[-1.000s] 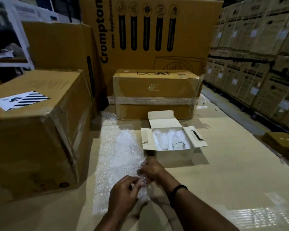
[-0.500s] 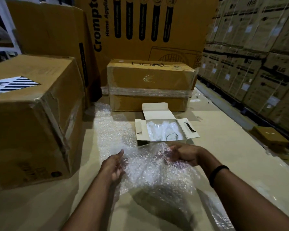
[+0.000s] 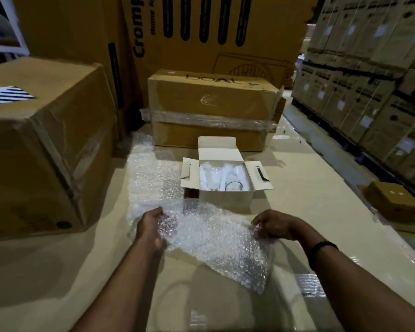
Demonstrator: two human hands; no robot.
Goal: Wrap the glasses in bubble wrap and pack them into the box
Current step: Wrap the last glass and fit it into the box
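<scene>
A bubble wrap sheet (image 3: 216,238) hangs spread above the near table (image 3: 321,212). The left grip (image 3: 151,226) pinches its left edge and the right grip (image 3: 273,224) its right. Just beyond it stands the open white box (image 3: 225,200), glasses (image 3: 233,186) inside.

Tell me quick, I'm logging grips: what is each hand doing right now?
Left hand: grips the left edge of the bubble wrap.
Right hand: pinches its right edge.
</scene>
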